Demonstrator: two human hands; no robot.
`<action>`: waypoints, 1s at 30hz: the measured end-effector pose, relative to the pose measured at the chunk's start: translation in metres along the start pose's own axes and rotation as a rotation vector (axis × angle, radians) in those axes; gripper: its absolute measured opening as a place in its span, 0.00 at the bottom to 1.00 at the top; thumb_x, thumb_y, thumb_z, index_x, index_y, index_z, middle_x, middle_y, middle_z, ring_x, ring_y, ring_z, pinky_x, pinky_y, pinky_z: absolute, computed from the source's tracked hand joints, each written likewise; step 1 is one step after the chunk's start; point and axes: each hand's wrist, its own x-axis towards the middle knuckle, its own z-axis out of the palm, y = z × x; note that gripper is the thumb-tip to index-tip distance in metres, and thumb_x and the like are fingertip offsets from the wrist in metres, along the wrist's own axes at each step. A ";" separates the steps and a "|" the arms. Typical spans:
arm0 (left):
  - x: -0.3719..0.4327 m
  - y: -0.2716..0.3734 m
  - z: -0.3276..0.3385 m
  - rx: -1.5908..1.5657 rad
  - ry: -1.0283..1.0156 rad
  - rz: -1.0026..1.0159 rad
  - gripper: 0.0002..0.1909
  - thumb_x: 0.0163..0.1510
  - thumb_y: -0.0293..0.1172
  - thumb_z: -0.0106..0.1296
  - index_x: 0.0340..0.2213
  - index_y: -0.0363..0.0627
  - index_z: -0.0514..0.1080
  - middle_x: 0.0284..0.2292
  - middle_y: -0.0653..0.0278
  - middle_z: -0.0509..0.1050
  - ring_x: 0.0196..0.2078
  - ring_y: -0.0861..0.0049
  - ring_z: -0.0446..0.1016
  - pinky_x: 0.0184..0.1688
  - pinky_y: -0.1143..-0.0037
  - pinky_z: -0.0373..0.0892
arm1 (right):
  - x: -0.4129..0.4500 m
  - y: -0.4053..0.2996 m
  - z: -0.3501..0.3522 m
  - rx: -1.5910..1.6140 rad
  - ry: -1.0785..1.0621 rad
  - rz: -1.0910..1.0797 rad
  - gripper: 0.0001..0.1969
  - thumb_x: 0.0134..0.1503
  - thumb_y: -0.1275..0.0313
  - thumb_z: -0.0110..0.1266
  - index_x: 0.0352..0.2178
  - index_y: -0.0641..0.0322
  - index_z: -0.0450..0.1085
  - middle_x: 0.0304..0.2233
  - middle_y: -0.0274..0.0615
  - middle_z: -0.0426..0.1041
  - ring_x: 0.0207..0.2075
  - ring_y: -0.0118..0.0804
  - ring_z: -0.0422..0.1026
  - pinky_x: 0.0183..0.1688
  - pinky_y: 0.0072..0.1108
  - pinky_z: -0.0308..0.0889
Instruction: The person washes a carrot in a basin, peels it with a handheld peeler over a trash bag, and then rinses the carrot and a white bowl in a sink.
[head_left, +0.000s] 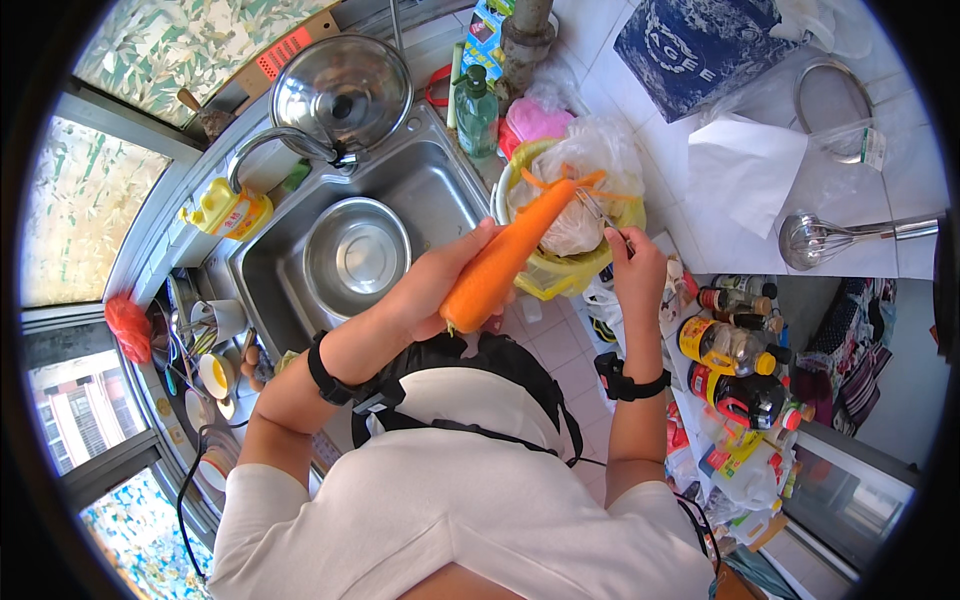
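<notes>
A large orange carrot (499, 274) lies in my left hand (439, 281), its stem end toward me and its thin tip over a bin lined with a yellow bag. My right hand (637, 259) grips the handle of a peeler (594, 206), whose metal head is beside the carrot's tip. Orange peel strips (600, 180) hang around the tip, above crumpled clear plastic in the bin (562, 277).
Left of the bin is a steel sink (442, 172) holding a metal bowl (358, 259). A green pump bottle (477, 112) and a glass lid (341, 94) stand behind. At right are a whisk (814, 240) on a tiled counter and several sauce bottles (720, 349).
</notes>
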 end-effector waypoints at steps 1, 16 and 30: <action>0.003 0.000 -0.004 -0.031 0.009 -0.020 0.24 0.66 0.47 0.34 0.53 0.39 0.62 0.39 0.60 0.72 0.34 0.78 0.73 0.35 0.79 0.73 | -0.001 0.000 0.000 0.000 0.001 0.001 0.13 0.57 0.62 0.57 0.28 0.64 0.72 0.16 0.47 0.69 0.17 0.45 0.69 0.21 0.28 0.61; 0.037 -0.006 -0.025 -0.395 0.078 0.060 0.21 0.67 0.42 0.34 0.47 0.34 0.64 0.38 0.57 0.71 0.35 0.74 0.72 0.37 0.76 0.74 | -0.046 -0.092 -0.036 0.346 -0.104 -0.524 0.10 0.50 0.69 0.64 0.27 0.61 0.70 0.16 0.36 0.69 0.16 0.34 0.67 0.19 0.22 0.61; 0.029 -0.007 -0.016 -0.341 0.133 0.121 0.24 0.66 0.45 0.34 0.43 0.32 0.65 0.31 0.57 0.72 0.30 0.75 0.74 0.36 0.79 0.74 | -0.046 -0.096 -0.031 0.198 -0.045 -0.687 0.10 0.49 0.70 0.65 0.27 0.61 0.71 0.15 0.36 0.66 0.15 0.34 0.64 0.18 0.23 0.58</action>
